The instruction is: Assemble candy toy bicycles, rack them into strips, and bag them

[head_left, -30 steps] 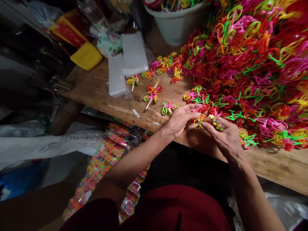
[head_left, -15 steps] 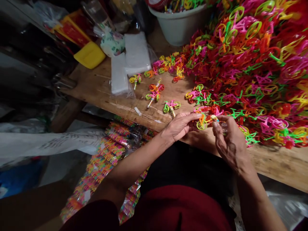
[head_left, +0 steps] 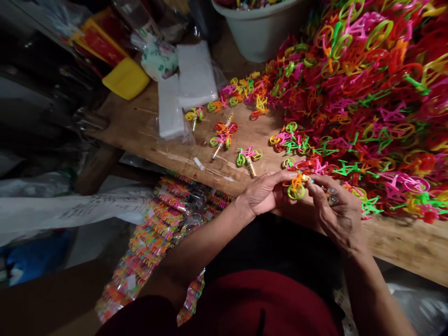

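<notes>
My left hand (head_left: 266, 192) pinches a small plastic toy bicycle (head_left: 297, 190), orange with a yellow-green wheel, above the bench's front edge. My right hand (head_left: 338, 212) is closed on a little tube (head_left: 307, 179) with a pale yellow and blue end, which meets the bicycle; whether it is fixed there I cannot tell. Clear rounded tube ends (head_left: 332, 196) stick out between the right fingers. Left of my hands, a pink and green toy bicycle (head_left: 249, 153) lies with a bead-filled tube attached. More bicycles with tubes (head_left: 221, 140) lie farther back.
A large heap of coloured toy bicycles (head_left: 371, 102) covers the right of the wooden bench (head_left: 140, 144). Behind are a pale tub (head_left: 261, 32), stacks of clear bags (head_left: 198, 74) and a yellow scoop (head_left: 126, 79). Packed strips of toys (head_left: 147, 252) hang below the bench.
Both hands have come slightly lower and nearer my body, still around the orange bicycle and the tube. Clear tube ends now show more plainly in my right hand. The view has shifted slightly.
</notes>
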